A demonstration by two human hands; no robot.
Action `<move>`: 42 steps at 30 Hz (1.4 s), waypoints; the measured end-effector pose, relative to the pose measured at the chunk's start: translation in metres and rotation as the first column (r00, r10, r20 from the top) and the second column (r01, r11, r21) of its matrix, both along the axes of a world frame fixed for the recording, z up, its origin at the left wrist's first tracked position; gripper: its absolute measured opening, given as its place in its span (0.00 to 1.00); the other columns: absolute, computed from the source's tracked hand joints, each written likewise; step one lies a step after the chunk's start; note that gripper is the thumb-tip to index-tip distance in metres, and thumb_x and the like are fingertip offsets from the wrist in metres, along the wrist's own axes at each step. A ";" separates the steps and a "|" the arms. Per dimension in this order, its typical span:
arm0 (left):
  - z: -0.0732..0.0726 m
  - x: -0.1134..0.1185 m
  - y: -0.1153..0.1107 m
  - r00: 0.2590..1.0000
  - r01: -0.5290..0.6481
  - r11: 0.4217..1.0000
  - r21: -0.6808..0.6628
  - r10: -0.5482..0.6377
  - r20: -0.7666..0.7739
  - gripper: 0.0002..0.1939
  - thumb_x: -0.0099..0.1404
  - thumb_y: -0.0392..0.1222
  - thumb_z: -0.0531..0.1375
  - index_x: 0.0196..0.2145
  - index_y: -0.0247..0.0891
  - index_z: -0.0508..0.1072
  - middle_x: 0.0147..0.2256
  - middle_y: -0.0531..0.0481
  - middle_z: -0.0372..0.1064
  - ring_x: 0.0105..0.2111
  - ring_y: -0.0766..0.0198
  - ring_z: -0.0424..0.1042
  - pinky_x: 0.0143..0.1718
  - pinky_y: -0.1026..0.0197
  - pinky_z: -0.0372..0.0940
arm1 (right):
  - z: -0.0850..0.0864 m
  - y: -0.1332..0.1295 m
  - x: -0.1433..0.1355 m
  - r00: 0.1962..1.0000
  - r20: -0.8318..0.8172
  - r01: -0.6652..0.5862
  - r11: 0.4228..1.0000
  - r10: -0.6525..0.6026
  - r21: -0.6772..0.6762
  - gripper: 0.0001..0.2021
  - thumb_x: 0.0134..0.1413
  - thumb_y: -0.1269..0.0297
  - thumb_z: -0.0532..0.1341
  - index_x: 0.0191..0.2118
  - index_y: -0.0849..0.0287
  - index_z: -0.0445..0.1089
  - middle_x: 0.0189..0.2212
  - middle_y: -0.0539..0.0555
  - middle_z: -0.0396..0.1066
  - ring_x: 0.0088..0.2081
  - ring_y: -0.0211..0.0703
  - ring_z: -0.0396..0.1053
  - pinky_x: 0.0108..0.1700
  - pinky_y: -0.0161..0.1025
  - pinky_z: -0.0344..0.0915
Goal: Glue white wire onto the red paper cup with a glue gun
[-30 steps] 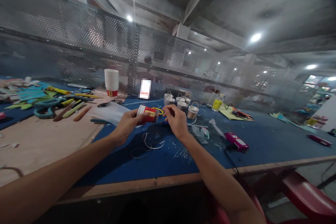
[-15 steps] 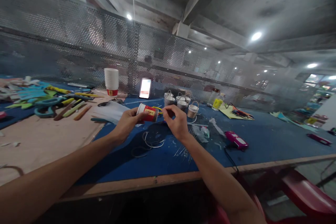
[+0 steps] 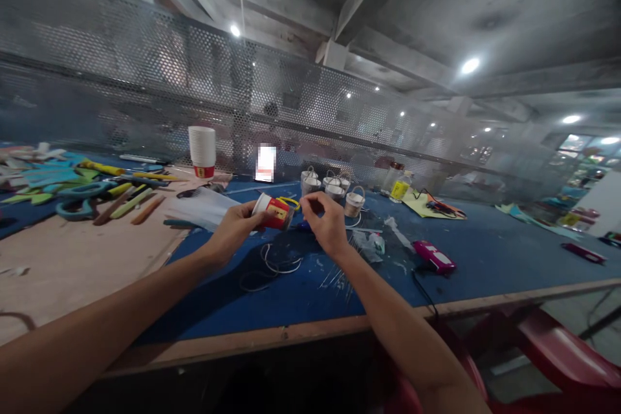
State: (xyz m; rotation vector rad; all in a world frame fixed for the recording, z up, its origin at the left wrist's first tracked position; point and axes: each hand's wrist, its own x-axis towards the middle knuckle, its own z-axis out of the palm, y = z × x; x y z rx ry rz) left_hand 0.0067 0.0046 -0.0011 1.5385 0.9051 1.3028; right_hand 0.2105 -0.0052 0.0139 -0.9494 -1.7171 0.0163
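Observation:
My left hand [image 3: 236,225] is wrapped round a red-and-white paper cup [image 3: 276,213], which lies on its side in the air above the blue table surface. A thin yellow strip [image 3: 290,201] curves out beside the cup's right-hand end. Close to that strip, my right hand [image 3: 324,220] has thumb and forefinger pinched together. What they hold, if anything, is too small to make out. Behind the right hand stand several small cups with looped handles [image 3: 354,204]. A thin white cord [image 3: 279,265] lies coiled below the paper cup.
A stack of paper cups [image 3: 202,149] stands back left, beside a lit phone [image 3: 265,163]. Scissors [image 3: 77,202] and craft sticks lie at left. To the right are a magenta device [image 3: 434,257] with a cable, thin wires [image 3: 339,278] and a yellow-labelled bottle [image 3: 400,189].
The yellow strip now shows as a wider loop between cup and right fingertips. Both hands keep nearly the same place, and the view has shifted slightly.

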 end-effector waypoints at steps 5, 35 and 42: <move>0.000 0.000 0.000 1.000 0.020 1.000 -0.003 -0.020 0.012 0.13 0.57 0.49 0.67 0.36 0.40 0.81 0.30 0.49 0.78 0.27 0.61 0.70 0.29 0.61 0.61 | -0.001 0.003 0.001 1.000 -0.009 0.016 0.999 -0.016 -0.046 0.12 0.63 0.54 0.57 0.36 0.56 0.71 0.33 0.53 0.75 0.34 0.41 0.72 0.39 0.37 0.69; -0.002 -0.002 0.002 0.999 0.048 0.999 -0.010 -0.048 0.005 0.12 0.58 0.49 0.67 0.36 0.39 0.80 0.30 0.50 0.77 0.26 0.62 0.69 0.29 0.61 0.60 | 0.002 -0.001 -0.001 0.983 -0.157 -0.116 0.982 0.092 -0.151 0.12 0.60 0.53 0.58 0.33 0.56 0.70 0.26 0.50 0.72 0.27 0.39 0.70 0.33 0.36 0.69; 0.002 -0.001 -0.002 0.998 0.055 0.998 -0.007 -0.055 0.023 0.11 0.57 0.48 0.67 0.33 0.39 0.79 0.27 0.51 0.74 0.24 0.64 0.67 0.27 0.62 0.59 | 0.002 -0.001 -0.001 0.977 -0.184 -0.134 0.979 0.105 -0.152 0.12 0.60 0.54 0.58 0.32 0.57 0.70 0.25 0.49 0.71 0.26 0.38 0.69 0.32 0.35 0.68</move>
